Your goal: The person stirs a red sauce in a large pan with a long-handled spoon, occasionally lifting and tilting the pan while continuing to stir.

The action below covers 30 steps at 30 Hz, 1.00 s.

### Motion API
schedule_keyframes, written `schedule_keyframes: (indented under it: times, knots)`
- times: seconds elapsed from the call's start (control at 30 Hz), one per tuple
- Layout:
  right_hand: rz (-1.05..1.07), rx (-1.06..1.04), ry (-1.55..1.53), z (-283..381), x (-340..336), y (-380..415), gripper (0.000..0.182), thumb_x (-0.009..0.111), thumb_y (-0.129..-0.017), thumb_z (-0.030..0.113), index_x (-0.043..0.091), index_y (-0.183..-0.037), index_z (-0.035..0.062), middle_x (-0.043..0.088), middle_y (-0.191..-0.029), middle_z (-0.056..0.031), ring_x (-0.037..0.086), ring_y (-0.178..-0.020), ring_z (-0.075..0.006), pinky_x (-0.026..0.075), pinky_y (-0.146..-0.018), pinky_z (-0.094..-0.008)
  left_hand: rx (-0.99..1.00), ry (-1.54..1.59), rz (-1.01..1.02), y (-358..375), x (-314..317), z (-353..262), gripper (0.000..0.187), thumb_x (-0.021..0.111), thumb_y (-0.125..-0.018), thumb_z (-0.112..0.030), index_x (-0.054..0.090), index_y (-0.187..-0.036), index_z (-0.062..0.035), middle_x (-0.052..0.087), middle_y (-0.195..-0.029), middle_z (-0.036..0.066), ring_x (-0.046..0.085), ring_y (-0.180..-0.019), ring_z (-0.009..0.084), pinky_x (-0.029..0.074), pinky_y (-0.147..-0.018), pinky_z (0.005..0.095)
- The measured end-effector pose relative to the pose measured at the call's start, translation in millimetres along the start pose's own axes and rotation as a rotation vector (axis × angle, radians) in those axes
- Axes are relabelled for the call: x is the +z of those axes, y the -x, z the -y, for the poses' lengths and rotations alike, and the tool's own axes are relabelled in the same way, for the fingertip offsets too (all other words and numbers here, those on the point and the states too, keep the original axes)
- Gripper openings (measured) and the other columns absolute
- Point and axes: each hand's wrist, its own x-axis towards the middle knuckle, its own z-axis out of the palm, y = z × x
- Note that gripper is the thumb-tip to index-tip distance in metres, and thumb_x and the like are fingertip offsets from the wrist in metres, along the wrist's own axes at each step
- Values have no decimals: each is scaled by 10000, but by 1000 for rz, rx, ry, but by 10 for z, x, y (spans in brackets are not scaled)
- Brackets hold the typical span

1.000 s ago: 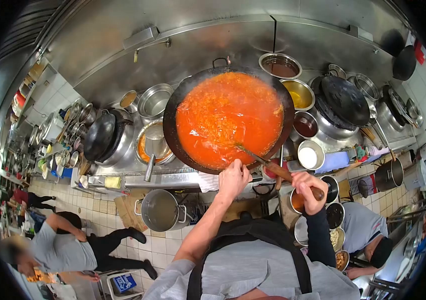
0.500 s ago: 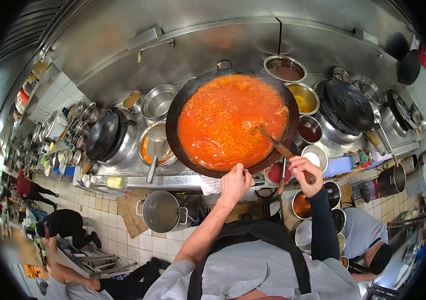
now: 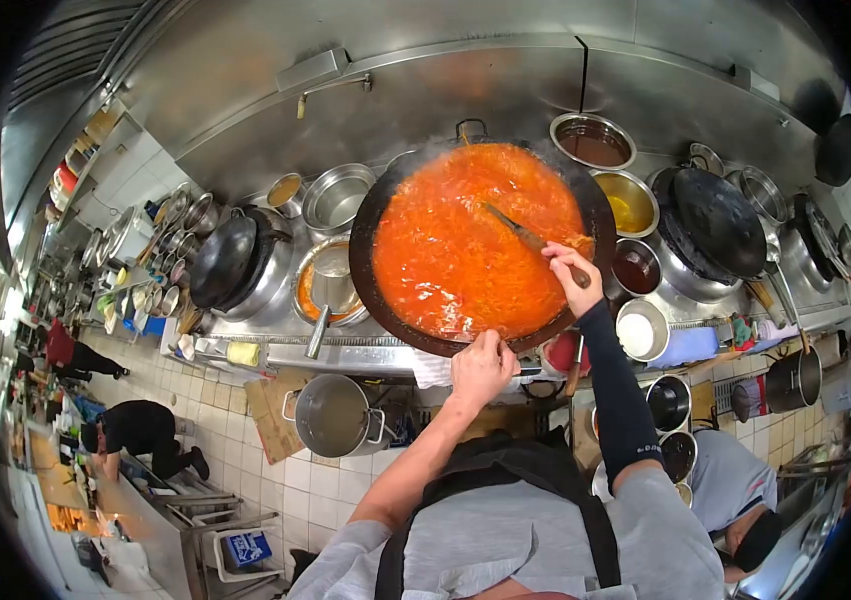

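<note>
A large black wok [image 3: 361, 255] stands in front of me, full of bubbling orange-red sauce [image 3: 476, 235] with steam rising. My right hand [image 3: 576, 277] is closed around the wooden handle of a stirring tool [image 3: 518, 228] and reaches over the wok's right side. The tool's working end is sunk in the sauce, so its shape is hidden. At the near edge, my left hand [image 3: 484, 367] is closed with curled fingers on the wok's rim. A white cloth [image 3: 432, 367] hangs just left of it.
Right of the wok stand a bowl of yellow liquid [image 3: 628, 203], a pot of dark sauce [image 3: 631, 266] and a bowl of white powder [image 3: 643, 330]. A strainer [image 3: 334, 285] rests at left. A stockpot [image 3: 331, 415] is on the floor. A co-worker [image 3: 736, 480] bends at right.
My right hand has pushed forward over the wok, carrying the stirring tool deeper across the sauce. My left hand stays at the near rim. The view has shifted slightly; a person at lower left has left it.
</note>
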Motion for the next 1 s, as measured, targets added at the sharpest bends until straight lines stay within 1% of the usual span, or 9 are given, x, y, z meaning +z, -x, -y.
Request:
schedule_keyframes:
  times: [0.1, 0.13, 0.23, 0.4, 0.5, 0.53, 0.67, 0.87, 1.0]
  knots:
    - [-86, 91, -122, -130, 174, -115, 114, 706, -1101, 63, 717, -1017, -13, 806, -1260, -124, 689, -1344, -272, 501, -1168, -412, 4, -14, -12, -1, 4, 5, 173, 710, -963, -187, 580, -946, -75, 723, -838, 168, 745, -679, 405, 601, -593, 531]
    - [-99, 87, -125, -204, 230, -127, 125, 711, -1106, 78, 726, -1028, -18, 811, -1249, -119, 693, -1324, -253, 511, -1152, -396, 3, -19, -14, 0, 9, 6, 169, 708, -963, -186, 581, -943, -76, 724, -840, 167, 745, -681, 404, 601, -594, 531]
    - [-104, 82, -146, -65, 433, -83, 138, 709, -1111, 86, 723, -1023, -18, 810, -1250, -117, 695, -1312, -245, 512, -1147, -389, 30, 11, -44, -22, -25, -25, 157, 733, -940, -115, 586, -957, -62, 714, -786, 174, 728, -660, 408, 585, -579, 518]
    - [-124, 120, -133, 201, 627, 227, 114, 708, -1103, 54, 710, -1019, -22, 810, -1236, -125, 701, -1301, -258, 512, -1149, -404, -1, -22, -15, -18, -31, -28, 157, 729, -945, -120, 584, -948, -59, 715, -796, 172, 731, -676, 413, 586, -590, 523]
    - [-171, 157, -211, 291, 647, 530, 106, 709, -1099, 45, 712, -1016, -20, 810, -1231, -131, 703, -1305, -269, 510, -1158, -415, 1, -28, -14, -22, -33, -33, 160, 727, -952, -126, 583, -950, -58, 715, -799, 171, 734, -687, 414, 587, -597, 526]
    - [-163, 154, -213, 326, 620, 633, 98, 706, -1099, 35, 713, -1017, -19, 807, -1235, -132, 700, -1319, -276, 508, -1166, -428, 7, -25, -17, -25, -37, -35, 161, 727, -954, -128, 583, -951, -57, 715, -800, 170, 735, -690, 414, 586, -599, 528]
    - [-145, 198, -160, 604, 500, 1012, 91, 691, -1104, 23, 704, -1026, -22, 798, -1253, -138, 694, -1337, -279, 500, -1177, -432, -7, -4, -1, -18, -38, -36, 166, 729, -961, -136, 584, -952, -57, 717, -802, 170, 733, -688, 416, 584, -598, 529]
    - [-111, 185, -169, 900, 108, 1441, 65, 689, -1085, 2, 708, -1031, -30, 792, -1275, -170, 688, -1362, -343, 493, -1190, -465, -9, 21, 17, -15, -47, -25, 174, 732, -973, -149, 584, -960, -59, 724, -808, 172, 730, -686, 419, 584, -599, 523]
    - [-96, 207, -165, 1264, -226, 1535, 75, 705, -1065, 13, 725, -1014, -39, 790, -1257, -196, 694, -1336, -380, 487, -1191, -502, -16, 34, 48, 3, -59, -16, 174, 712, -990, -174, 579, -983, -63, 743, -846, 185, 747, -711, 422, 602, -620, 538]
